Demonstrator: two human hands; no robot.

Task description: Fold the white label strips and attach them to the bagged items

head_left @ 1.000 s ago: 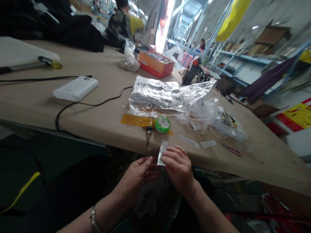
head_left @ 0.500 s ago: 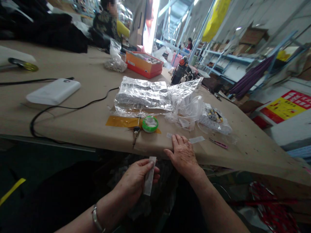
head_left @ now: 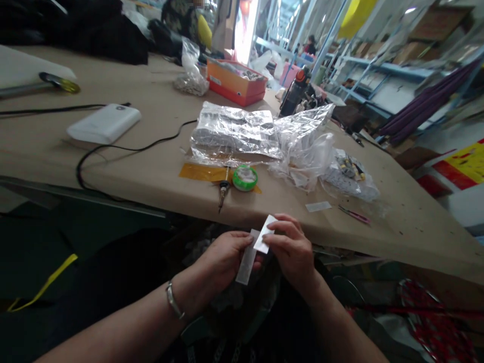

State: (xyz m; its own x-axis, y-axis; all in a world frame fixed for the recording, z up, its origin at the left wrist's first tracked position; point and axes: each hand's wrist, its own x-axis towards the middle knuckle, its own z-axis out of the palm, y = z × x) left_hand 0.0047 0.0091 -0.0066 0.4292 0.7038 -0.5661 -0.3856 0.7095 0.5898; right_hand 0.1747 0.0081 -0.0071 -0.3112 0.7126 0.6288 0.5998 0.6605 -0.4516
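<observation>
My left hand (head_left: 230, 255) pinches a translucent strip (head_left: 246, 264) between thumb and fingers, just off the table's front edge. Close against its upper end, my right hand (head_left: 295, 249) grips a whiter strip (head_left: 265, 235) with its fingertips. The two strips overlap in view; whether they touch I cannot tell. Another clear strip (head_left: 318, 206) lies flat on the table, beside pink-handled tweezers (head_left: 354, 215). A soldering iron (head_left: 223, 194) rests with its tip toward me, next to a green round tin (head_left: 245, 178) with pale contents.
Silvery plastic packaging (head_left: 236, 131) spreads across the middle of the brown-covered table (head_left: 162, 169). A white power bank (head_left: 104, 125) and a black cable lie to the left. Farther back stand an orange box (head_left: 236, 83) and a dark bottle (head_left: 294, 96). A bag of small parts (head_left: 350, 176) sits at right.
My right hand has lifted from the table with a strip and come over beside my left hand. The left hand keeps its strip. The view has shifted, so the table appears higher and farther right.
</observation>
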